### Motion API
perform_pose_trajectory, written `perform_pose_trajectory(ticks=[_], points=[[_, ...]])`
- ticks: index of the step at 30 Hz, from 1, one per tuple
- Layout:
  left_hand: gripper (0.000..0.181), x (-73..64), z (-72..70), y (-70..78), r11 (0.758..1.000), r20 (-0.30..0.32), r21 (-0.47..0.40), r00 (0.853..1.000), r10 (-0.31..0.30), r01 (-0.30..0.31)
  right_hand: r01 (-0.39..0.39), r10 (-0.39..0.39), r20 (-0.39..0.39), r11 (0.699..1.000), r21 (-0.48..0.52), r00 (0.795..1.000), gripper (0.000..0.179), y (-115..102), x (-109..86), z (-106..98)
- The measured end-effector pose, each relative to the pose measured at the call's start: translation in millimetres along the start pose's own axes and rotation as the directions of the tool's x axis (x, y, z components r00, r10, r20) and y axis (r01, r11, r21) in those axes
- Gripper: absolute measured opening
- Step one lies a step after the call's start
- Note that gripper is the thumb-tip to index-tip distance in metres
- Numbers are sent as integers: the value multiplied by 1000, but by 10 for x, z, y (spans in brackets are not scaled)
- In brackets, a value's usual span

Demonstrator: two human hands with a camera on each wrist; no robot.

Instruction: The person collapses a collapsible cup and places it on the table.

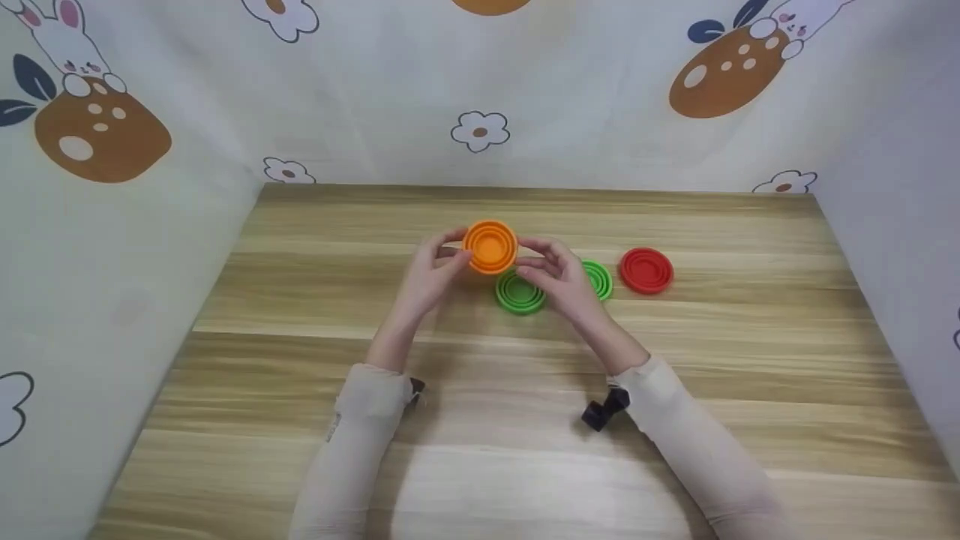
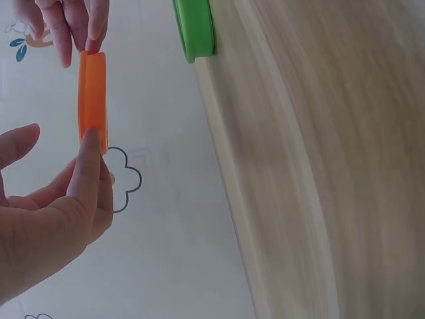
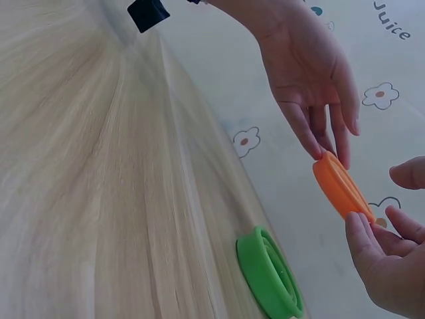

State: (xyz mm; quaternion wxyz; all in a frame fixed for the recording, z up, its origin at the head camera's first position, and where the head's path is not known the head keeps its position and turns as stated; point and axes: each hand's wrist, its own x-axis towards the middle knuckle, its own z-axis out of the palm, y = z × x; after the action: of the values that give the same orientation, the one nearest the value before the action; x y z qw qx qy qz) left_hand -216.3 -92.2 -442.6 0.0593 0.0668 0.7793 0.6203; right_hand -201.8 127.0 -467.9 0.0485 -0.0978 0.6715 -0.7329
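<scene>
Both hands hold an orange collapsible cup (image 1: 490,247), flattened into ringed folds, by opposite sides, raised above the table. The left hand (image 1: 429,276) grips its left edge with the fingertips. Across from it, the right hand (image 1: 566,283) has its fingertips on the right edge. Seen edge-on in the left wrist view, the orange cup (image 2: 93,100) is a thin disc between the two hands. A flattened green cup (image 1: 519,296) lies just below it in the head view, partly covered by the right fingers. Another green cup (image 1: 598,280) is half hidden behind the right hand.
A flattened red cup (image 1: 646,271) lies right of the green ones on the wooden table (image 1: 480,420). Fabric walls (image 1: 375,97) printed with rabbits, fruit and flowers rise along the back and sides. A black wrist device (image 1: 606,409) hangs at the right cuff.
</scene>
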Motion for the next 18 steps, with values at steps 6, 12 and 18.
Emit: perform_pose_trajectory(ticks=[6,12,18], points=[[47,34,-87,-16,1000,-5,4,1000,-1,1,10,-11,19,999,36,1000,43,23,29,66],[47,89,-162,-77,1000,-12,-8,1000,-16,16,1,-4,47,997,71,999,44,47,47,130],[46,114,-220,-126,999,-7,5,999,-40,40,-25,19,75,996,81,997,45,92,66,173]])
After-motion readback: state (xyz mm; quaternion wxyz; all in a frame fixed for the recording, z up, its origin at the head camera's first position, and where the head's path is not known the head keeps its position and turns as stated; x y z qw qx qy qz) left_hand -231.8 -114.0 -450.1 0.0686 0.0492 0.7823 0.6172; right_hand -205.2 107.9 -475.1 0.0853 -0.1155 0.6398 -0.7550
